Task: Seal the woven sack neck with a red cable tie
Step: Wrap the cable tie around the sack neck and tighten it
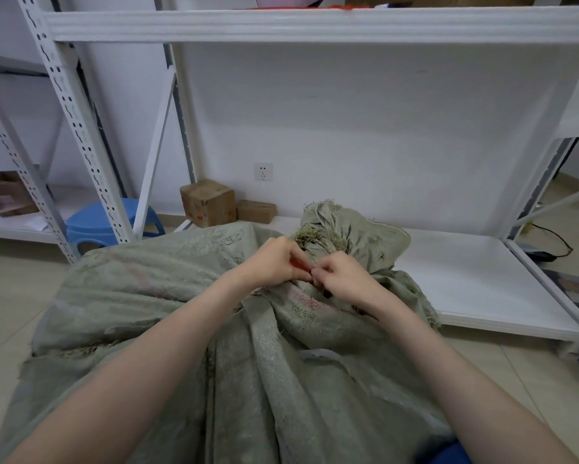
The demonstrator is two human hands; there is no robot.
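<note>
A grey-green woven sack (167, 296) lies across the floor in front of me, its gathered neck (328, 229) bunched up with frayed ends at the far side. A red cable tie (300, 265) shows as a short strip at the neck, mostly covered by my fingers. My left hand (271, 262) pinches the tie from the left. My right hand (343, 277) pinches its other end from the right, fingers curled against the sack. The two hands almost touch.
A white metal shelving rack (315, 25) stands right behind the sack, its low shelf board (465, 279) under the neck. Two cardboard boxes (209, 202) sit by the wall, a blue stool (104, 222) at the left, black cables (549, 242) at the right.
</note>
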